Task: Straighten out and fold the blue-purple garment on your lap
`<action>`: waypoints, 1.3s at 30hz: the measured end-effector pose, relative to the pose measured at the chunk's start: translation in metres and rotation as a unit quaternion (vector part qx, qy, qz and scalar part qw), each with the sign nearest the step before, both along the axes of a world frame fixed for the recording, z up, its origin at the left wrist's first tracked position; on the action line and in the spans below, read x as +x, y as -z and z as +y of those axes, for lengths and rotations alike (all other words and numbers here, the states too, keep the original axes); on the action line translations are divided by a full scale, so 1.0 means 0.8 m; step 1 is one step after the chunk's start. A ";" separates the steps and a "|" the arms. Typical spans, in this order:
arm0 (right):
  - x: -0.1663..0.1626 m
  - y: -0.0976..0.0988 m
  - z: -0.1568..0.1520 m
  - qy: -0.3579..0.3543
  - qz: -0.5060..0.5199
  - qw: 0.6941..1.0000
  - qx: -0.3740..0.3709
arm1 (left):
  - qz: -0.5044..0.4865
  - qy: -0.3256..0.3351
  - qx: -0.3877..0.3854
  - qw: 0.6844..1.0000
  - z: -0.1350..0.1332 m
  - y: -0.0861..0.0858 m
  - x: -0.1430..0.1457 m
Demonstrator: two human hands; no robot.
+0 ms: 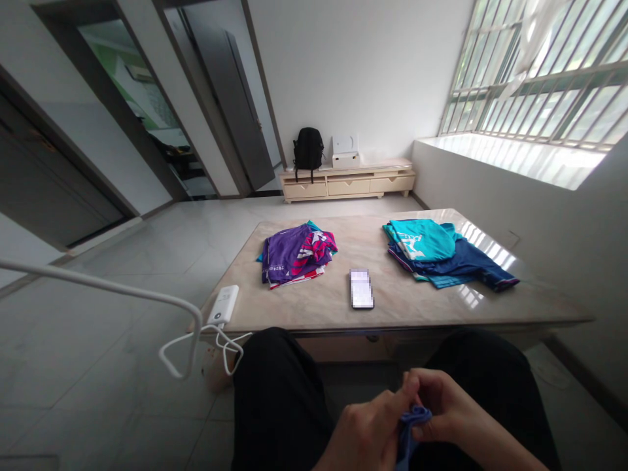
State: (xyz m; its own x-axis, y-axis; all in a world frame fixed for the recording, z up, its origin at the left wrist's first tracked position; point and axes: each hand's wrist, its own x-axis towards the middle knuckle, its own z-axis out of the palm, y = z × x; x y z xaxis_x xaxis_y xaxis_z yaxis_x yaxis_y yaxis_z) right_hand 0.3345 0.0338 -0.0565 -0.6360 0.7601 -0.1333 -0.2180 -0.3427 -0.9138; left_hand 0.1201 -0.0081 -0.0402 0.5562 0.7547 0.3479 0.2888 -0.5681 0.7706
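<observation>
Left hand (366,432) and right hand (444,409) — fingers pinched on blue cloth (409,432), over lap

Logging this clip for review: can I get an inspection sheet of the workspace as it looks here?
Surface: pale marble-look table, glossy.
Job's things: small blue fabric piece pinched between left hand and right hand, over the lap.
Clutter: purple clothes pile, teal and navy clothes pile, phone, white power bank.
Fingers: both closed on the fabric.
Cables: white cable off the power bank.
Surroundings: low cabinet, backpack, barred window.
</observation>
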 end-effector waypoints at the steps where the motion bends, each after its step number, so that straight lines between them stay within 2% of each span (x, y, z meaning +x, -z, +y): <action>1: 0.003 -0.001 0.002 0.006 -0.001 1.000 0.007 | -0.010 -0.005 -0.008 1.000 0.000 -0.001 0.000; 3: 0.012 -0.008 0.007 0.034 -0.015 0.999 0.037 | -0.025 -0.024 -0.052 0.998 0.001 -0.005 0.000; 7: 0.031 -0.038 0.013 0.147 -0.067 0.981 0.105 | -0.006 -0.067 -0.176 0.982 0.003 -0.015 -0.010; 11: 0.048 -0.066 0.013 0.239 -0.120 0.955 0.127 | 0.009 -0.125 -0.210 0.970 0.006 -0.018 -0.024; 14: 0.056 -0.076 0.013 0.274 -0.146 0.941 0.136 | 0.012 -0.166 -0.216 0.962 0.007 -0.016 -0.032; 21: 0.065 -0.080 0.012 0.310 -0.163 0.925 0.146 | 0.005 -0.200 -0.228 0.953 0.013 -0.013 -0.044; 23: 0.067 -0.081 0.012 0.318 -0.172 0.920 0.150 | -0.020 -0.201 -0.252 0.946 0.013 -0.014 -0.046; 25: 0.070 -0.081 0.012 0.322 -0.181 0.916 0.155 | -0.077 -0.189 -0.308 0.929 0.012 -0.019 -0.048; 28: 0.075 -0.081 0.014 0.324 -0.190 0.914 0.155 | -0.186 -0.173 -0.408 0.877 0.010 -0.031 -0.051; 30: 0.078 -0.080 0.015 0.325 -0.192 0.914 0.148 | -0.233 -0.179 -0.444 0.846 0.010 -0.042 -0.052; 33: 0.080 -0.078 0.016 0.326 -0.200 0.914 0.135 | -0.283 -0.195 -0.465 0.816 0.011 -0.056 -0.052; 36: 0.079 -0.075 0.015 0.327 -0.215 0.910 0.140 | -0.313 -0.200 -0.471 0.800 0.011 -0.067 -0.051; 39: 0.077 -0.074 0.015 0.328 -0.227 0.906 0.144 | -0.311 -0.203 -0.462 0.805 0.009 -0.073 -0.051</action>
State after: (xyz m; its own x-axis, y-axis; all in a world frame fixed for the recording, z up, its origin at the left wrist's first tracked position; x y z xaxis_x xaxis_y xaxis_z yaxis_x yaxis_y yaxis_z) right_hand 0.3964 0.0457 0.0026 0.0347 0.9994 -0.0040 0.1320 -0.0085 -0.9912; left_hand 0.0792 -0.0007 0.0185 0.1341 0.9268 -0.3509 -0.2986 0.3754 0.8774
